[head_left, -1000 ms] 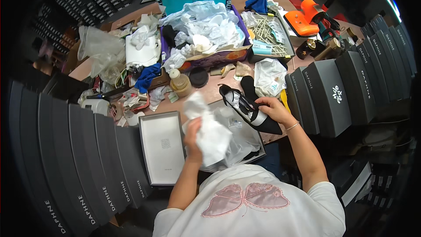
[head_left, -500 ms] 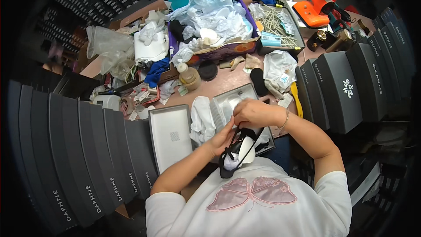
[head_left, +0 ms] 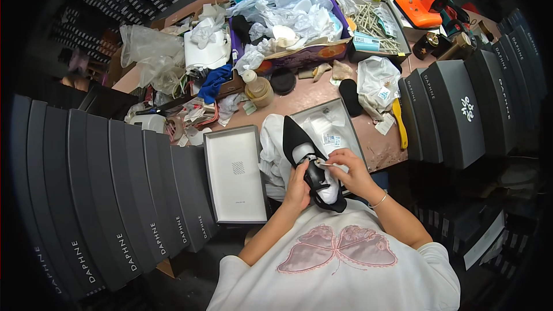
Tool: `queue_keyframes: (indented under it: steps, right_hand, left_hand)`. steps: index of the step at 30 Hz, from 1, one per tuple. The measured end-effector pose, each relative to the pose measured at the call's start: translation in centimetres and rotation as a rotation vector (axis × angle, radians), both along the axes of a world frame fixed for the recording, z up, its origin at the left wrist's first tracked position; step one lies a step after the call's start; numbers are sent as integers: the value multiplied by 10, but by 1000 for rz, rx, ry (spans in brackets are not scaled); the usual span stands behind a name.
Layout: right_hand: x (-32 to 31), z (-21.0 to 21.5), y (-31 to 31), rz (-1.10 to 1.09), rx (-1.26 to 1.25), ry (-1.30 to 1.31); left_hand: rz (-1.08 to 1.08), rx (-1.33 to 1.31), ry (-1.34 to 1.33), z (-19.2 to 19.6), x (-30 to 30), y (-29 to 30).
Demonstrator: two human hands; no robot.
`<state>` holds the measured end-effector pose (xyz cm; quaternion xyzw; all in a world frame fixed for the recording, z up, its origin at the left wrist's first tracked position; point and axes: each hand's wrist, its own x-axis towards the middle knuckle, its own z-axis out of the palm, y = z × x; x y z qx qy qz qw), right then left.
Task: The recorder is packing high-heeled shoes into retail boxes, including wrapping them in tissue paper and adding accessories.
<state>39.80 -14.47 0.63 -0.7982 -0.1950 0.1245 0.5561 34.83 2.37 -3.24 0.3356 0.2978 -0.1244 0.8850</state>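
A black pointed-toe shoe (head_left: 298,138) is tilted over my lap, its toe to the far left and white stuffing inside. My left hand (head_left: 297,189) is closed round its near-left side. At the shoe's opening, by its dark straps, my right hand (head_left: 349,173) pinches a thin white strip (head_left: 330,165), whose kind I cannot make out. Behind the shoe lies an open grey shoebox (head_left: 351,124) with clear plastic and a printed label in it. White tissue (head_left: 273,152) is bunched to the shoe's left, beside the upturned grey lid (head_left: 233,167).
Dark shoeboxes stand in rows at left (head_left: 129,196) and right (head_left: 449,112). Behind are a purple bin (head_left: 340,14) of crumpled paper, a tray (head_left: 400,40) of sticks, a capped bottle (head_left: 258,89), a yellow-handled tool (head_left: 400,124) and an orange device (head_left: 419,11).
The shoe has turned, so its pointed toe now shows at the far left. My right hand has moved from above the box to the shoe's opening, with a white strip in its fingers.
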Motion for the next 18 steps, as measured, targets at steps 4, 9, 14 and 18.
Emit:
queue_keyframes:
  steps: [4, 9, 14, 18]
  right_hand:
    - [-3, 5, 6, -341, 489, 240]
    - [31, 49, -7, 217, 32, 243]
    - [12, 29, 19, 177, -474, -46]
    - [-5, 17, 9, 309, -526, -73]
  left_hand:
    - [17, -68, 0, -1, 10, -5]
    - [-107, -88, -153, 18, 7, -3]
    - [-5, 234, -300, -4, -2, -16]
    - [81, 198, -104, -4, -1, -15]
